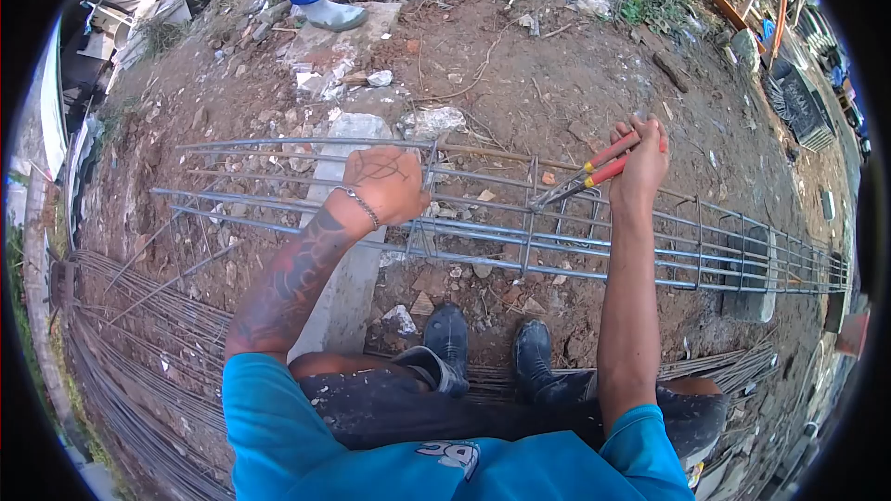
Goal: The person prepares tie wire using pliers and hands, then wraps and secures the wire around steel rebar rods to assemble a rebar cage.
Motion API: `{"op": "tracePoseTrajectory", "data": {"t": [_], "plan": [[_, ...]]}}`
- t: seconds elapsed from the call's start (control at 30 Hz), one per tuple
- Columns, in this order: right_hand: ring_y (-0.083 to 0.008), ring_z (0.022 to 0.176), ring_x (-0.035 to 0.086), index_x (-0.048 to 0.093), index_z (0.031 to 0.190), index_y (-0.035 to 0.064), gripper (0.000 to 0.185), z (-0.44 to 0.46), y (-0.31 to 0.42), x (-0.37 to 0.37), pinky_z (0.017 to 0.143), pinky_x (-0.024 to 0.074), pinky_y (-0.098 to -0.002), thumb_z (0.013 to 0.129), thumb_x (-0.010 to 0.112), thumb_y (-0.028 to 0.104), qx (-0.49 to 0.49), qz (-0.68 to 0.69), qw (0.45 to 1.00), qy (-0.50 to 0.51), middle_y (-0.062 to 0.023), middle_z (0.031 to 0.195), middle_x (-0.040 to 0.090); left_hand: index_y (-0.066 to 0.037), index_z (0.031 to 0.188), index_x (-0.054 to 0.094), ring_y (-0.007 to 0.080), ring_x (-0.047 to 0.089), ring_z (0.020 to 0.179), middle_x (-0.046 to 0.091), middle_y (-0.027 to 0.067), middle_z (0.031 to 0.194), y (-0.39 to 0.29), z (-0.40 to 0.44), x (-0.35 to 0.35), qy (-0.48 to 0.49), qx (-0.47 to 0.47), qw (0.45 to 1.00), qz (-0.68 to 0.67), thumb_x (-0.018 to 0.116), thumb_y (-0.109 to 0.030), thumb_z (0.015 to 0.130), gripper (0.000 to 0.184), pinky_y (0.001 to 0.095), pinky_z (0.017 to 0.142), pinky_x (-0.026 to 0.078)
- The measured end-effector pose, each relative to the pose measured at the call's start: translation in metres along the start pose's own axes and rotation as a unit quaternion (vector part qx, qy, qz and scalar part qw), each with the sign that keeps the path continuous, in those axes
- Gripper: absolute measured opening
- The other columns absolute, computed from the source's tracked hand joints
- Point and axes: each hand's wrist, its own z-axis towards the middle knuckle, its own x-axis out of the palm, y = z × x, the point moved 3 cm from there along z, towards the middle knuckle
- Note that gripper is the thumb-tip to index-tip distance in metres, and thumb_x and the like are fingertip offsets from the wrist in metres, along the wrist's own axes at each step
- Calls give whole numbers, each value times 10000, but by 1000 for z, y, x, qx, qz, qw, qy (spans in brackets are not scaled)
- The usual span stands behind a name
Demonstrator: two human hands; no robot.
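Observation:
A long cage of steel reinforcing bars [594, 271] with square stirrups [531, 213] stretches across the ground before me. My left hand [387, 184] is closed at the top of the cage, beside a stirrup near its left part; its fingers are turned away, so what they grip is hidden. My right hand [642, 162] is wrapped round the red handles of a pair of pliers [587, 178], raised above the cage. The pliers' jaws point left and down, close to a stirrup in the middle; whether they touch it I cannot tell.
A concrete beam [345, 269] lies under the cage's left part, and a block [750, 276] supports the right. Bundles of loose steel rods [167, 353] are at the lower left. A booted leg of another person [329, 13] stands at the top. Rubble [434, 121] litters the soil.

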Motion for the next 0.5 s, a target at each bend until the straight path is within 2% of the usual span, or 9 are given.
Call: {"op": "tracePoseTrajectory", "data": {"t": [0.07,0.13,0.17,0.2,0.27,0.33,0.37,0.43,0.5], "plan": [[-210,886,573,453,1118,29,311,-4,11,-6,688,503,-369,873,534,201,6,10,998,-61,-119,1010,540,-63,1162,587,301,582,1070,607,180,1131,-12,-15,-20,43,-36,997,51,665,-477,747,591,416,916,437],[-208,880,572,472,1058,31,253,3,21,9,675,501,-368,856,526,175,1,-61,997,-52,-109,979,532,28,1115,566,344,529,1114,571,233,1124,-11,11,-20,3,54,997,-52,692,-449,717,634,372,964,412],[-205,873,571,491,997,33,196,1,18,12,663,500,-367,840,518,148,25,-92,993,-69,-100,949,524,27,1121,565,337,535,1110,570,234,1134,-16,20,-18,-94,142,984,-59,698,-460,712,650,371,951,421],[-166,787,498,417,1075,25,322,8,9,11,693,447,-326,785,518,121,21,-106,992,-61,-91,902,500,26,1128,563,330,541,1106,568,234,1143,-26,31,-13,-193,230,952,-64,704,-470,707,665,370,938,430],[-157,800,479,397,1110,13,368,17,2,18,733,426,-312,782,531,113,17,-135,989,-51,-78,899,479,34,1122,563,318,556,1086,566,217,1168,-67,63,-11,-144,371,883,-247,708,-455,712,655,385,920,441],[-135,843,435,313,1223,-29,535,6,9,40,828,359,-265,765,566,83,-27,-126,990,-52,-47,908,421,32,1120,561,325,583,1035,600,213,1111,-105,94,9,-106,427,851,-287,692,-414,739,601,394,894,444],[-135,843,435,313,1223,-29,535,-1,10,50,828,359,-265,765,566,83,-32,-128,990,-54,-47,908,421,32,1120,561,325,583,1035,600,213,1111,-121,108,19,-108,431,848,-288,692,-414,739,601,394,894,444],[-131,863,428,255,1276,-38,614,-13,14,65,833,356,-258,766,575,82,-67,-169,983,-17,-49,945,409,21,1100,554,321,606,990,630,218,1028,-146,125,39,35,453,808,-375,658,-325,784,480,394,863,450],[-160,909,443,260,1268,-41,606,-20,16,69,868,354,-270,770,578,94,-98,-210,972,-30,-62,972,417,16,1087,548,340,609,972,633,226,999,-155,127,49,25,456,785,-418,636,-279,799,422,399,841,452]]}}
